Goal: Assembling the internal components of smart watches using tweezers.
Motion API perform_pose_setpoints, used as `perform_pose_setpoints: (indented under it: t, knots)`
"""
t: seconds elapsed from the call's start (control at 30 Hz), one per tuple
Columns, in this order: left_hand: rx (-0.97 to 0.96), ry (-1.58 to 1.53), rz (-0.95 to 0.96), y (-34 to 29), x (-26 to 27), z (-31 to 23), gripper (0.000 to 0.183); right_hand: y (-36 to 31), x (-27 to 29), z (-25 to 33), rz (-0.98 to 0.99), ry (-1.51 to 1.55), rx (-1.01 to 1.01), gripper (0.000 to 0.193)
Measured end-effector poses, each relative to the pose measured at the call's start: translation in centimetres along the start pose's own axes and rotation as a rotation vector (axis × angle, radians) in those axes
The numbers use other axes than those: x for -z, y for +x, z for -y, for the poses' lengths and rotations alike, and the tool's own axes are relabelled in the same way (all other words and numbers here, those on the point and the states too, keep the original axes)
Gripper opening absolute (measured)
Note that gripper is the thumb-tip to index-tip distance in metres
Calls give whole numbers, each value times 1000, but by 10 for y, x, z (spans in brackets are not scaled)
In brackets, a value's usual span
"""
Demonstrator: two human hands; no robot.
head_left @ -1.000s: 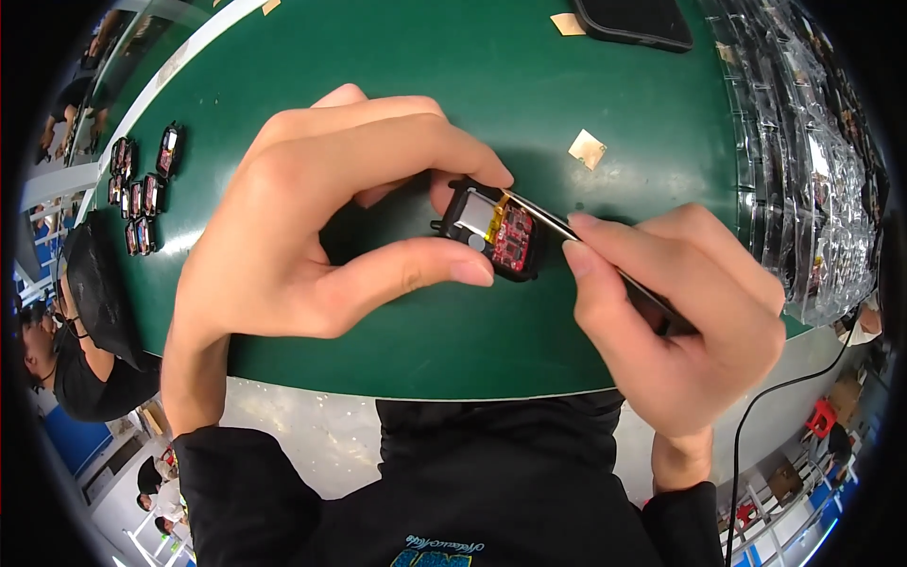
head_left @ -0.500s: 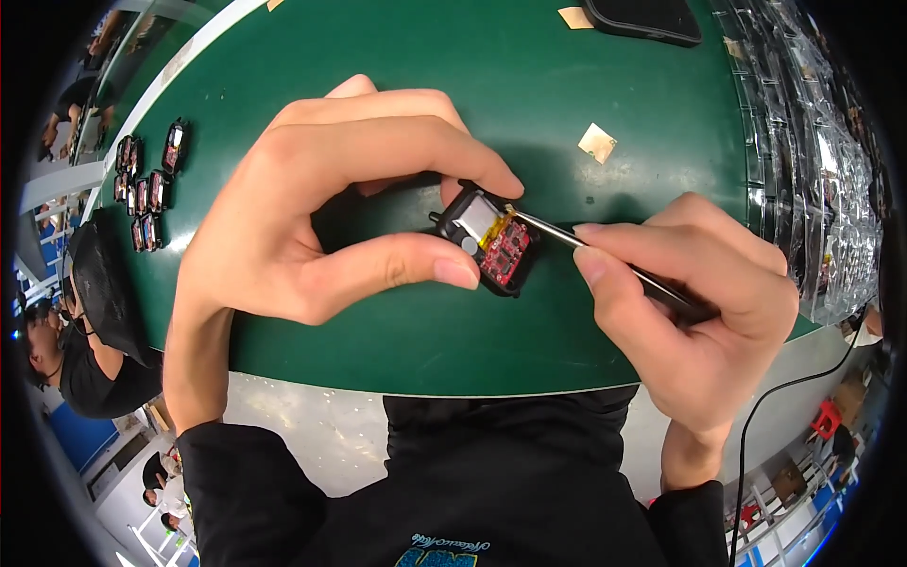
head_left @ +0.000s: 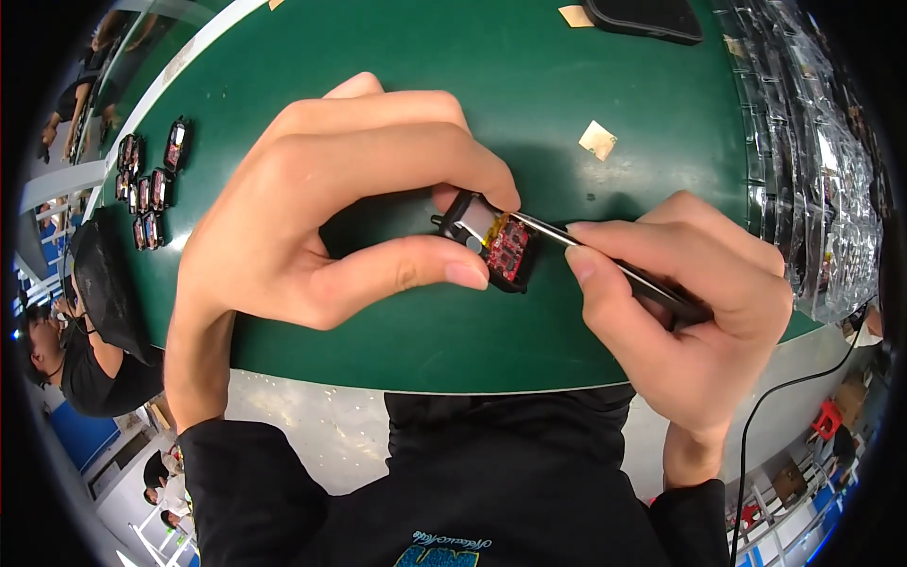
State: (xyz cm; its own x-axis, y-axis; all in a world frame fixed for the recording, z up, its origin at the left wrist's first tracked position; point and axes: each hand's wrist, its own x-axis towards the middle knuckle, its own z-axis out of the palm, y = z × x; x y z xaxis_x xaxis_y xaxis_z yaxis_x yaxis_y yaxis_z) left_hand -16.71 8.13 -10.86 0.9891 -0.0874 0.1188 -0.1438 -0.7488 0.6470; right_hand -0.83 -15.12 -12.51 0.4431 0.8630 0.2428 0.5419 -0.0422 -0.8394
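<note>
Between the thumb and index finger of my left hand [head_left: 326, 203] is a small black-cased electronic device [head_left: 508, 253]. Its inside faces up, showing a red circuit board, a silver battery-like block and yellow tape. My right hand [head_left: 694, 293] grips a thin metal pair of tweezers [head_left: 614, 260] with a dark rear part. The tweezers' tip reaches the device's upper edge, by the yellow tape and close to my left index fingertip. Whether the tip pinches anything is too small to tell.
Several similar open devices [head_left: 144, 194] lie at the left of the green table [head_left: 425, 350]. Clear plastic trays [head_left: 812, 180] are stacked along the right edge. A tan square sticker [head_left: 597, 141] and a dark phone-like object [head_left: 647, 17] lie farther back. Another person [head_left: 90, 364] sits at the left.
My right hand and the tweezers have shifted slightly left, and the tweezers lie a little closer along the device's upper edge. My left index finger has come slightly lower over the device.
</note>
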Motion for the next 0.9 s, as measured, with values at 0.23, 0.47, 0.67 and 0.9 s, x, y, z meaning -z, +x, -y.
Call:
perform_pose_setpoints:
  t: [0.23,0.47,0.67,0.9]
  knots:
    - [-5,-3,-5,0,0,0,55,-1,1,0,-6,-3,23,22]
    - [0,-4,-6,-2,-1,1,54,-1,0,0,-4,5,32,22]
    - [0,-6,-3,-1,0,0,54,-3,-1,-3,-31,45,46,21]
    - [3,-8,-9,-2,-1,0,51,-2,0,-2,-9,19,18,20]
